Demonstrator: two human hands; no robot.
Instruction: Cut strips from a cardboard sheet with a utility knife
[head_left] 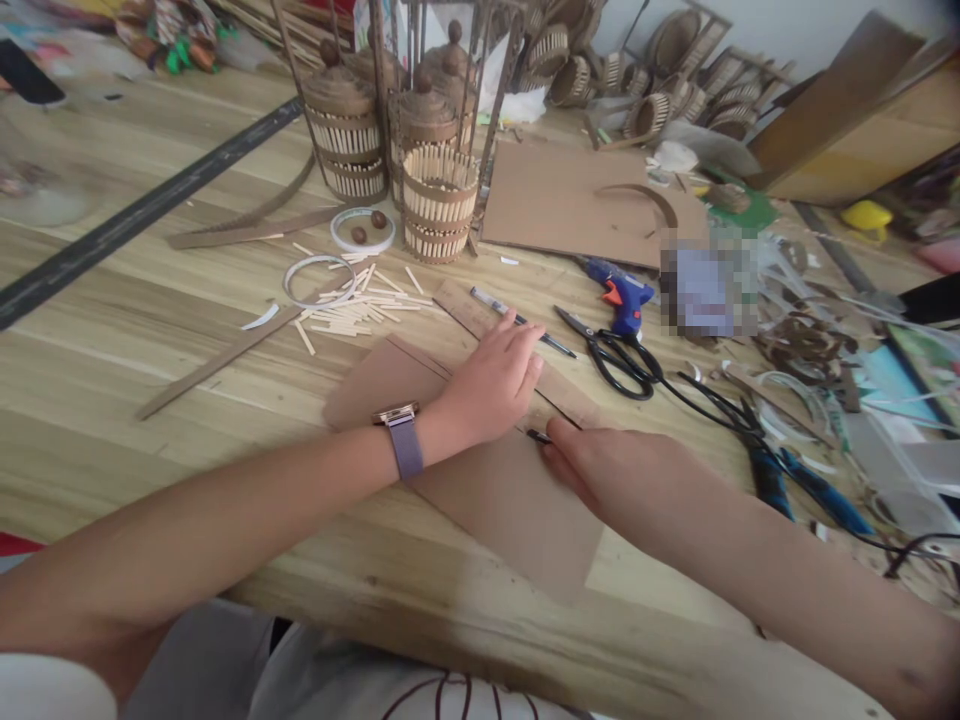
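A piece of brown cardboard (517, 510) lies on the wooden table under both hands. My left hand (499, 375) rests on it with the fingers stretched forward, near a narrower cardboard strip (562, 385). My right hand (592, 460) is closed around a small dark tool (538, 437), whose end shows at the fingertips over the cardboard. Most of that tool is hidden in the hand. A pen (551, 343) lies just beyond my left fingers. Black-handled scissors (619, 365) lie to the right of the pen.
Small wooden sticks (367, 305) and tape rings (319, 282) lie ahead on the left. Behind them stand stick baskets (439, 205). A blue glue gun (626, 295) sits near a cardboard sheet (562, 205). Pliers (825, 495), cables and scraps crowd the right side.
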